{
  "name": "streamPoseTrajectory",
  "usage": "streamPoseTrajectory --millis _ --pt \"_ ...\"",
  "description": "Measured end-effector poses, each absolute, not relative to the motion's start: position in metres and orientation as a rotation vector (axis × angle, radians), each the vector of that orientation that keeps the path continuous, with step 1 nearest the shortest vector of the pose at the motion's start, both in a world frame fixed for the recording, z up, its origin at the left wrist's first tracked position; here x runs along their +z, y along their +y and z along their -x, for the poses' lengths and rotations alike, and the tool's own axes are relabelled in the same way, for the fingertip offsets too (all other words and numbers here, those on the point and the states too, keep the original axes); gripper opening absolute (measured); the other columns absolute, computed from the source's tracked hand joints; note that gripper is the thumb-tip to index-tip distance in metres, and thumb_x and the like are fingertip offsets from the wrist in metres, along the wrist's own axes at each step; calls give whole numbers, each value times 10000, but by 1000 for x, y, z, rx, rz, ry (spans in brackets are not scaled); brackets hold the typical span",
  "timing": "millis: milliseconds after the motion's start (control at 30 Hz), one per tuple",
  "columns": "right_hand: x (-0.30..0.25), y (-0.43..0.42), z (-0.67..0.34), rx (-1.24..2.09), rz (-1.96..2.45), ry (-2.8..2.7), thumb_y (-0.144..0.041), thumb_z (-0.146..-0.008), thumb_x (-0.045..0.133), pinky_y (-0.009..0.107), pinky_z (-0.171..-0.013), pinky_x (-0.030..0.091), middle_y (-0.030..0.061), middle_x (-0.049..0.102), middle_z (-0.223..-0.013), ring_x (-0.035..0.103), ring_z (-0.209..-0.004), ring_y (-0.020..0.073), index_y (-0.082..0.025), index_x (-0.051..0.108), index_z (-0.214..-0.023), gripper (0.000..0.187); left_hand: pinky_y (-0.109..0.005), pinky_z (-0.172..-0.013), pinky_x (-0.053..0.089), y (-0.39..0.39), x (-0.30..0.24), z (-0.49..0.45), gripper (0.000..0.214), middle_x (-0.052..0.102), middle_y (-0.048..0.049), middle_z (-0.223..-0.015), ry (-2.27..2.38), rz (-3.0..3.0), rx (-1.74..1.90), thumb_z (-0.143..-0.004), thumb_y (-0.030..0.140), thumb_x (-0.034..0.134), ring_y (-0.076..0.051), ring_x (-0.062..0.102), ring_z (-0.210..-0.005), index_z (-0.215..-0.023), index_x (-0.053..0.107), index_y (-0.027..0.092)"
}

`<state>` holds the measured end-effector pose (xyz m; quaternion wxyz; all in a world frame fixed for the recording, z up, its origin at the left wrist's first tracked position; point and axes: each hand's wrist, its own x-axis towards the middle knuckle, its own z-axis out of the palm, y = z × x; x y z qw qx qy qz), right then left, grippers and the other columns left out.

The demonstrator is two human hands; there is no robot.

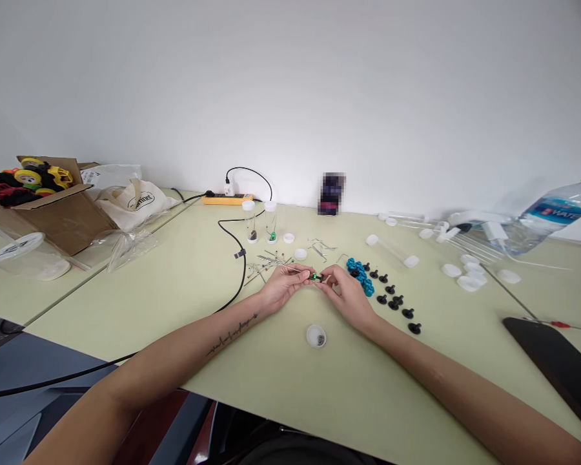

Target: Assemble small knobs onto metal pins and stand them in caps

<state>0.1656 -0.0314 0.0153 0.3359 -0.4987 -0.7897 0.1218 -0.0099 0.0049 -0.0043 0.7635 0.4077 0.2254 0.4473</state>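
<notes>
My left hand (285,284) and my right hand (345,290) meet over the pale green table (271,381), fingertips pinched together. Between them is a tiny green and black part (315,277) on a thin metal pin, and both hands grip it. Right of my right hand lie a cluster of blue parts (358,271) and several small black knobs (392,300). A small white cap (315,336) with dark bits inside sits just below the hands. Loose metal pins (271,261) lie behind my left hand.
Two clear tubes (249,223) stand behind the pins, near an orange power strip (227,199) whose black cable (239,271) runs to the left edge. A cardboard box of toys (33,194) is at far left. White caps (469,274), a water bottle (556,210) and a dark tablet (556,361) lie right.
</notes>
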Motion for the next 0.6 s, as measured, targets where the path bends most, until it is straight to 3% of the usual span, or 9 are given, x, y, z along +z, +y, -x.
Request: streamPoseTrajectory --millis 133,300,500,600 --pt "16 -32 -165 311 1279 -2067 -345 -857 453 267 -640 397 11 560 -759 523 -704 153 -200 499 -871 153 -241 -708 446 5 -3 10 178 625 -60 -849 500 -866 958 -666 191 700 -81 562 -662 -807 653 94" --pt "16 -31 -165 303 1336 -2107 -370 -896 360 267 -587 368 -3 552 -653 505 -630 154 -199 487 -735 267 -253 -792 436 5 -2 10 190 633 -72 -889 508 -872 945 -647 191 714 -97 586 -737 -794 658 85" --pt "11 -29 -166 276 1260 -2047 -285 -864 442 275 -663 404 28 574 -841 529 -733 159 -203 497 -949 131 -260 -747 460 5 -4 10 245 636 -64 -784 508 -846 952 -651 176 712 -111 597 -715 -870 640 92" --pt "10 -29 -167 276 1258 -2053 -284 -860 449 276 -667 401 27 580 -825 529 -742 163 -202 514 -933 128 -255 -722 469 4 -3 10 259 633 -62 -780 515 -847 956 -637 173 721 -113 598 -702 -869 640 91"
